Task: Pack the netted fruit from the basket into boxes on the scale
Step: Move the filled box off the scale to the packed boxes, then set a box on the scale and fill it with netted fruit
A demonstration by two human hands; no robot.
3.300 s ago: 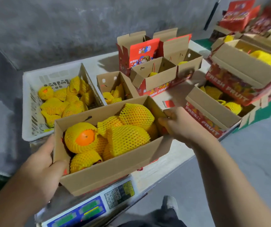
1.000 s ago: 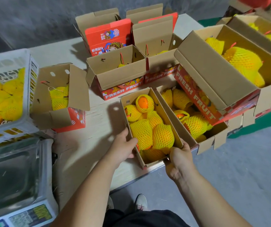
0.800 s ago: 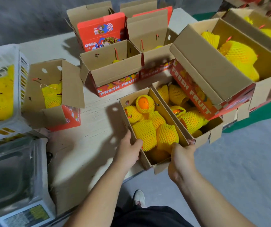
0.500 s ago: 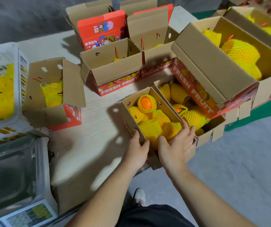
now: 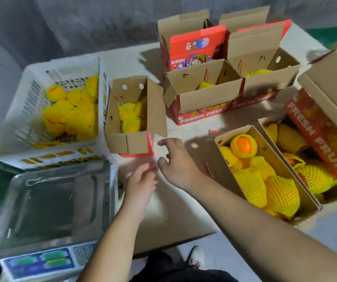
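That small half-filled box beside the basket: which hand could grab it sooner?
Probably the right hand: its fingertips reach almost to the small box's near corner, while the left hand sits farther back. Both hands are empty.

fruit packing room: printed boxes, scale, basket, concrete wall.

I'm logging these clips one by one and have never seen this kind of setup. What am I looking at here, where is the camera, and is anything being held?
No machine here: a person works with bare hands, filmed by one wide-angle camera worn on the head, looking down. The left hand and right hand reach over the table toward a small open box partly filled with netted fruit; neither has a grip on anything. At left stands a white basket of netted fruit, and below it a scale with a bare steel pan. At right sits a full box, beside more open boxes marked FRESH FRUIT.
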